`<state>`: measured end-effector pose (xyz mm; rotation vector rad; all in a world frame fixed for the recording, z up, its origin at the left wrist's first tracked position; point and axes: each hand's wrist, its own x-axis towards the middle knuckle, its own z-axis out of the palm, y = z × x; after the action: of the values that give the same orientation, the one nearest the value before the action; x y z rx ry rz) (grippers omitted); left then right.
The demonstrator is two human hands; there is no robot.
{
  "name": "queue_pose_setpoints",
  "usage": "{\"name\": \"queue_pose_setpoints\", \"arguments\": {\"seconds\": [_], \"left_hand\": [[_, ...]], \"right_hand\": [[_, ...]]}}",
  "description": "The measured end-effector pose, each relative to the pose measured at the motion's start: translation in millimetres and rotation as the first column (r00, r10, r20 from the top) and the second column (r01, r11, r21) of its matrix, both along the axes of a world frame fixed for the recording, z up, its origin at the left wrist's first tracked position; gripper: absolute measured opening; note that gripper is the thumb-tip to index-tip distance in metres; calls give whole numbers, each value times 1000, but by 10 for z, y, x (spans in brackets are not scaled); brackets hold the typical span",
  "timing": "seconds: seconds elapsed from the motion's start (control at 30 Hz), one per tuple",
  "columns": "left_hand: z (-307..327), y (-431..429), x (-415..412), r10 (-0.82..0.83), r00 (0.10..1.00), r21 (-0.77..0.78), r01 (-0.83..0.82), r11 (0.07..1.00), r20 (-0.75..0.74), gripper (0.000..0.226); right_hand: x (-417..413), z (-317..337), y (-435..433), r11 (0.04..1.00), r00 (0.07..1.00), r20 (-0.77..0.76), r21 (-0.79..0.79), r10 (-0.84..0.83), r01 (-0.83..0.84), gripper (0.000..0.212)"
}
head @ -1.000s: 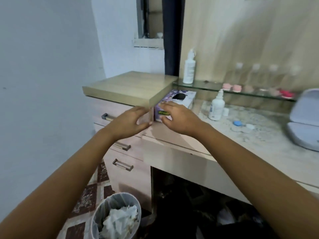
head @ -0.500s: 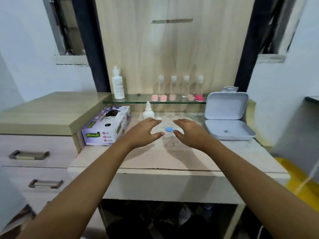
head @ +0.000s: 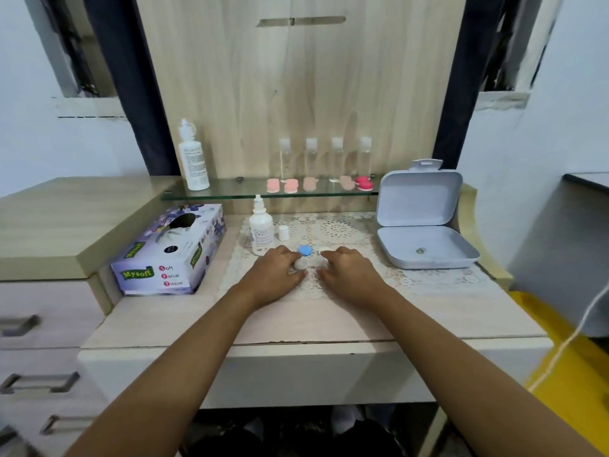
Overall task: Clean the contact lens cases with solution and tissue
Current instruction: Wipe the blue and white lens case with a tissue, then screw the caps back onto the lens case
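Left hand [head: 275, 275], right hand [head: 352, 275] palm-down, seemingly around case [head: 304, 262]

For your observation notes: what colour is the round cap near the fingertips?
The cap is blue; head view.

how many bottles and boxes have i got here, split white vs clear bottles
white bottles: 2, tall white bottle on the glass shelf, small white bottle on the lace mat
clear bottles: 4, all on the glass shelf
boxes: 2, tissue box and open grey box
total: 8
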<state>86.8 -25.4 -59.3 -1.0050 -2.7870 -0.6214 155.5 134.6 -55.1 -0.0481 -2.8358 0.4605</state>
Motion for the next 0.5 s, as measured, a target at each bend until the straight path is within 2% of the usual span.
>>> {"name": "queue_pose_setpoints", "arguments": {"seconds": [0.1,0.27,0.5], "left_hand": [[-17,34,-34,1,999,11,-1,1000,-48,32],[-65,44,-83,8,997,50,-4,999,-74,28],[-42,6,-83,-5,999,155,-2,988,45,35]], "right_hand": [[-80,-12,-14,1000,999,10,-3,-31,31,41],[-169,-50,-5,991,998,-54,-135,-29,21,33],[-214,-74,20,959,995,-80,-283,-54,29,26]]}}
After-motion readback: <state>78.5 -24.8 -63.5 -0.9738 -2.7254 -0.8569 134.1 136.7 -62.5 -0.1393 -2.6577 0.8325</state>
